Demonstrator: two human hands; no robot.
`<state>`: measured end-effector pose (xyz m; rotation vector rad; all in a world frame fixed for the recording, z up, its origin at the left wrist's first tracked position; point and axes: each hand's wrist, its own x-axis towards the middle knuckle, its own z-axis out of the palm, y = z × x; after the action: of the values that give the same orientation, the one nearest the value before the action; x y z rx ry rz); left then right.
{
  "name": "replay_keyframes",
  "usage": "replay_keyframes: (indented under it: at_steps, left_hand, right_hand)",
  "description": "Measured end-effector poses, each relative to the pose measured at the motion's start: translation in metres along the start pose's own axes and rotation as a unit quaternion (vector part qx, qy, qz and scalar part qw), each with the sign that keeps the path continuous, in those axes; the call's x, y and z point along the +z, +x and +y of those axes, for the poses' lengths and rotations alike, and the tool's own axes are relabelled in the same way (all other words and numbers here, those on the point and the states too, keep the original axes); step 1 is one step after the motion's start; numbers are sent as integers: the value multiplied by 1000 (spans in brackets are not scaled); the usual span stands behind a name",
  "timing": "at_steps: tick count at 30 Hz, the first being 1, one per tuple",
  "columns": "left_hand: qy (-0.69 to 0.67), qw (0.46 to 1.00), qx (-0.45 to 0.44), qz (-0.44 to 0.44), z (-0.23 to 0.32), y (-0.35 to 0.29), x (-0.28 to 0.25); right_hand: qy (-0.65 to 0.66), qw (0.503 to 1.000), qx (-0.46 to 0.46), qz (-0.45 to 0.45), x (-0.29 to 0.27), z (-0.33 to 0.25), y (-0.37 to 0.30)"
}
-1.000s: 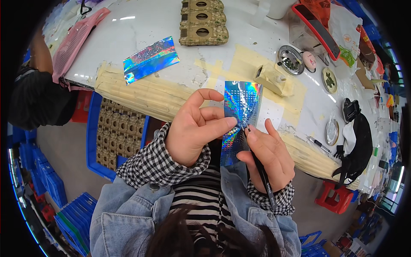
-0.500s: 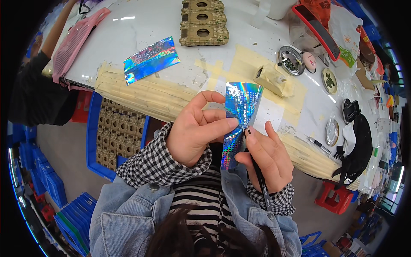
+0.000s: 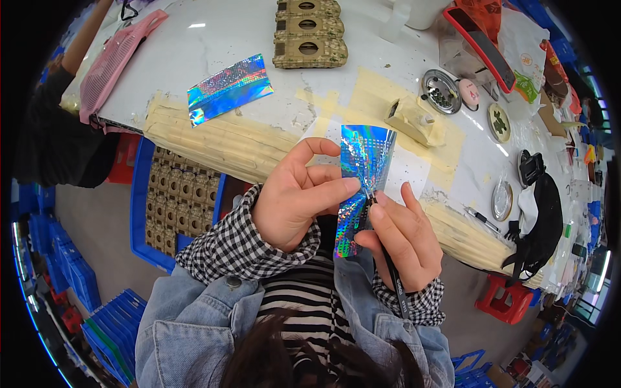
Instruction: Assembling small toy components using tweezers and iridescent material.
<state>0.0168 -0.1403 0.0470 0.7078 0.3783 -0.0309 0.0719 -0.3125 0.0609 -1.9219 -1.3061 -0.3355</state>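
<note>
My left hand pinches the left edge of a shiny blue holographic sticker sheet between thumb and fingers. The strip hangs upright in front of my chest, with rows of small marks on it. In my right hand is a pair of black tweezers, held like a pen. Their tips touch the sheet's middle, close to my left thumb. Whether a sticker is between the tips is too small to tell. A second holographic sheet lies on the table to the left.
Camouflage-patterned cases stand at the table's far side; more fill a blue crate below left. A taped block, a metal dish of small dark parts, a red-cased phone and a black bag lie right. Another person's arm is at far left.
The held sheet has tilted slightly, so its colour glints differ. The tweezers' tips have shifted a little on it. Both hands stay nearly in place.
</note>
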Motion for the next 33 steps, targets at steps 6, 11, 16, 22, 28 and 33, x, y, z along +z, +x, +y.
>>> replay_keyframes:
  at_steps: [6, 11, 16, 22, 28, 33]
  left_hand:
    - [-9, 1000, -3, -21, 4, -2, 0]
    - [-10, 1000, 1, -23, 2, -3, -2]
    - [-9, 1000, -1, -25, 2, -2, -3]
    - [7, 1000, 2, -1, 0, -2, -3]
    - [-5, 996, 73, 46, 11, 2, -8]
    - [-2, 980, 176, 92, 35, -2, -26]
  right_hand:
    - [-11, 1000, -13, -11, -1, 1, 0]
    - [-22, 999, -25, -22, -1, 1, -1]
    - [-25, 999, -27, -29, -2, 2, -1]
    - [-16, 999, -30, -12, -2, 2, -4]
    - [-19, 1000, 15, 17, -12, 6, -9]
    - [-69, 996, 62, -7, -3, 22, -21]
